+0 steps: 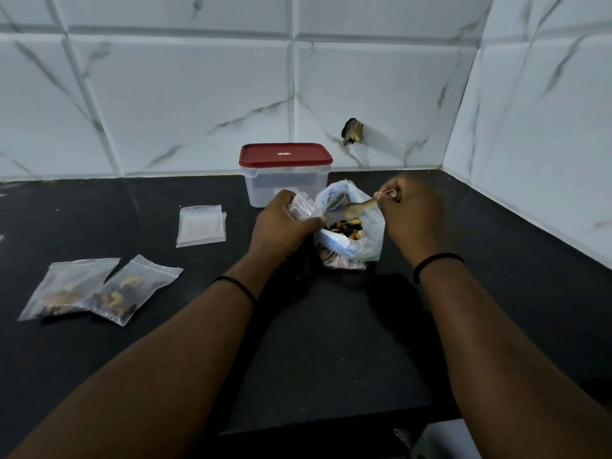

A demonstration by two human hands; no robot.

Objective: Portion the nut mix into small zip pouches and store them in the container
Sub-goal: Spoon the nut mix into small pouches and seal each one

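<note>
Nut mix (346, 229) in an open plastic bag (371, 233) on the black worktop (331, 326), before a red-lidded container (284, 175). Left hand (281, 228), grip clamped on an empty zip pouch (303, 208); right hand (412, 207) pinching a spoon (357, 207) over the bag. Two filled pouches (99, 289) and spare pouches (201, 225) at left.

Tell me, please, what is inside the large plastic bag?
Mixed nuts fill the large plastic bag, with the spoon bowl above them; its folded sides hide the lower contents.

Container (285, 180) behind nut bag (351, 226) — pouches (99, 289) left.
</note>
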